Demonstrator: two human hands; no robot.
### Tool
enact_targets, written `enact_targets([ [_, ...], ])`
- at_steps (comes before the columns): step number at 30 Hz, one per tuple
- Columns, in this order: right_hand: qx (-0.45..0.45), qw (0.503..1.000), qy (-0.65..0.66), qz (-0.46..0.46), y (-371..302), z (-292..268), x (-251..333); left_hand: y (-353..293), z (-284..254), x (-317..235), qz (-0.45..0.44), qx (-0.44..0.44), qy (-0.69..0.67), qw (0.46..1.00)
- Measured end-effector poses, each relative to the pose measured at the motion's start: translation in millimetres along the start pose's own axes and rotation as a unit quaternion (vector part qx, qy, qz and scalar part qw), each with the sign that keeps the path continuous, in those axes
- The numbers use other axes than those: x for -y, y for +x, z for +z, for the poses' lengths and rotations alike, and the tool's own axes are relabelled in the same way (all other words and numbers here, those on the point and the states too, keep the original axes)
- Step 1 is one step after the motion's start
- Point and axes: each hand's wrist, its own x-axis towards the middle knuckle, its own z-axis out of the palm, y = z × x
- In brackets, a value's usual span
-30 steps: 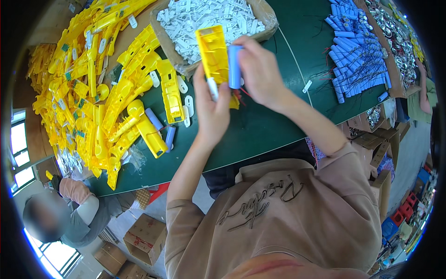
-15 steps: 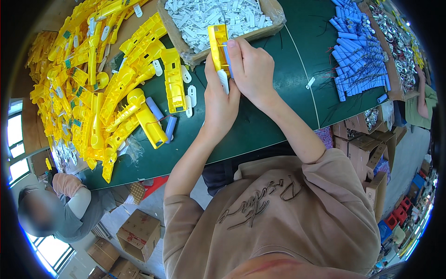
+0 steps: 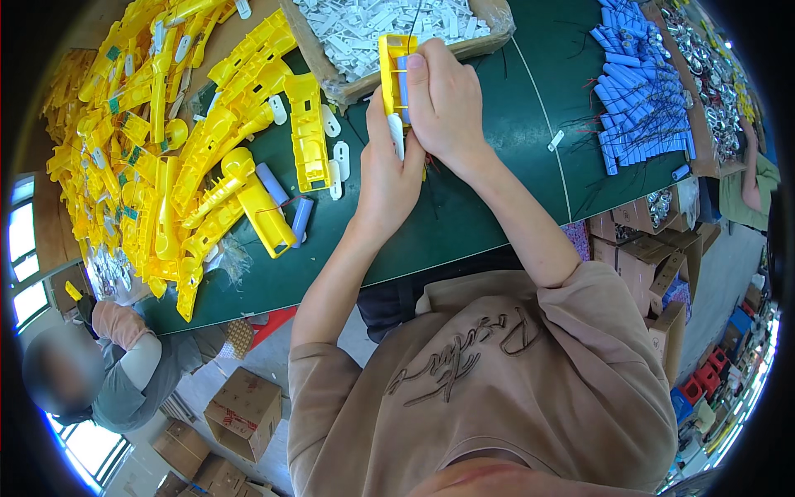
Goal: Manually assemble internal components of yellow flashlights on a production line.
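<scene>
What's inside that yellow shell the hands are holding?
Part of a blue cylinder shows inside the yellow shell. The right hand and left hand cover most of its lower end, so whatever lies there can't be seen.

The held casing [image 3: 387, 66] contains a battery cell [image 3: 402, 83]; on the counter [image 3: 513, 108], loose casings [image 3: 164, 199] lie at ten o'clock, a carton [image 3: 356, 88] at twelve, piled cells [image 3: 638, 124] at two.

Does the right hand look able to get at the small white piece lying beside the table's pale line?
Probably yes: the right hand is occupied at the yellow housing, but nothing visible stands between it and the white piece.
</scene>
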Motion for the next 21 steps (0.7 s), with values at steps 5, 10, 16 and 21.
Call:
enact_targets([
  [5, -0.059, 0.994, 0.078, -0.040, 2, 2, -4, 2, -2, 3, 0.017, -0.011, -0.052, 0.998],
  [10, 0.115, 0.974, 0.193, 0.029, 6, -27, 3, 4, -13, -5, -0.045, 0.031, -0.204, 0.977],
  [16, 0.135, 0.970, 0.203, 0.017, 2, -28, -1, -1, -15, -7, -0.058, 0.068, -0.289, 0.953],
  [21, 0.124, 0.962, 0.240, 0.031, 1, -23, 3, -1, -18, -4, -0.068, 0.078, -0.336, 0.936],
])
